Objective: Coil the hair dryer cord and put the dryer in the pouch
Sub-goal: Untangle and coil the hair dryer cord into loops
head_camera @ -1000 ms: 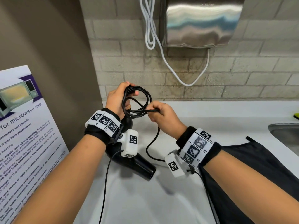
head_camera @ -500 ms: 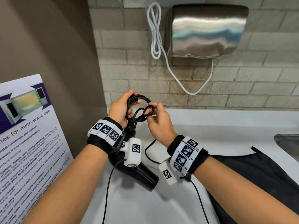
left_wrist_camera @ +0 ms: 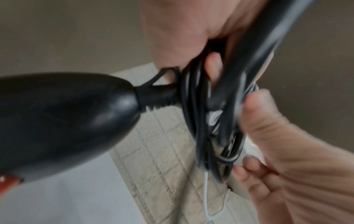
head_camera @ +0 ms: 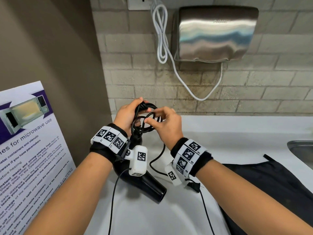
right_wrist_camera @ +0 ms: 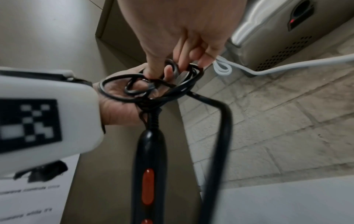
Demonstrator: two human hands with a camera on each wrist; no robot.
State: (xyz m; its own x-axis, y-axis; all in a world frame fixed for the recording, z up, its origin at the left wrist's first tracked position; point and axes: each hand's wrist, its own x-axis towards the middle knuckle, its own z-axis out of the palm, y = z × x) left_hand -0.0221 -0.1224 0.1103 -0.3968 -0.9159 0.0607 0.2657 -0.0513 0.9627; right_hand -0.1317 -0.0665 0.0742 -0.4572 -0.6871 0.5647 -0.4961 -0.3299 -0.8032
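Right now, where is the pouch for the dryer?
In the head view the black pouch lies flat on the white counter at the lower right, under the right forearm and near the sink.

This looks like a shared kitchen or break room in a workplace or public building. A shiny metal hand dryer (head_camera: 215,33) hangs on a grey brick wall (head_camera: 254,89), with its white cord (head_camera: 160,39) running up to a wall socket (head_camera: 138,3). A poster with rules for microwave use (head_camera: 25,141) leans beside the white desk (head_camera: 228,133), and the edge of a metal sink (head_camera: 301,150) shows at the right.
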